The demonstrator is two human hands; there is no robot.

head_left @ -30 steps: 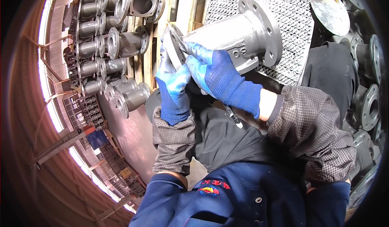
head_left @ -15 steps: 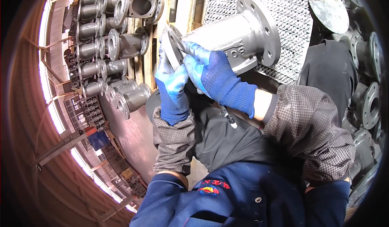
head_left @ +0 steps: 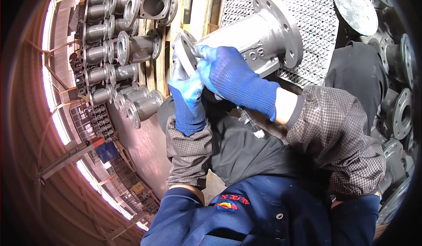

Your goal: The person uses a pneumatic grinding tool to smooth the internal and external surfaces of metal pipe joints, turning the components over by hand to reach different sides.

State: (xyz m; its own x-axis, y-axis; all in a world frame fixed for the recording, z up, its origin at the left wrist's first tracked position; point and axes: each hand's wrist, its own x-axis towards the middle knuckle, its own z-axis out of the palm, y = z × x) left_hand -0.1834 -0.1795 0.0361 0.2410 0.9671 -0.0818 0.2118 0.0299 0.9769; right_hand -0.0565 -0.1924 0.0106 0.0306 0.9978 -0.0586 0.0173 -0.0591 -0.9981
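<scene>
A grey cast flanged pipe fitting (head_left: 239, 37) lies slanted in front of me, its wide drilled flange (head_left: 288, 33) at the upper right. My left hand (head_left: 187, 88), in a blue glove with a paler palm, is closed round the edge of the smaller left flange (head_left: 185, 55). Against that same flange, on its inner side, rests my right hand (head_left: 228, 70), gloved alike. Its fingers are curled closed; what they hold is hidden by the glove. Below the right wrist a clear, thin object with a white end (head_left: 250, 123) shows, its kind unclear.
Under the fitting is a patterned grey metal mesh sheet (head_left: 316, 48). Rows of similar flanged fittings (head_left: 138, 48) stand on wooden pallet slats (head_left: 176, 13) at left. More castings (head_left: 400, 114) crowd the right side, and a round metal plate (head_left: 356, 9) sits at upper right.
The right hand has turned slightly, its back now more to the camera. The fitting has shifted a little left and up. More of the clear object below the wrist shows.
</scene>
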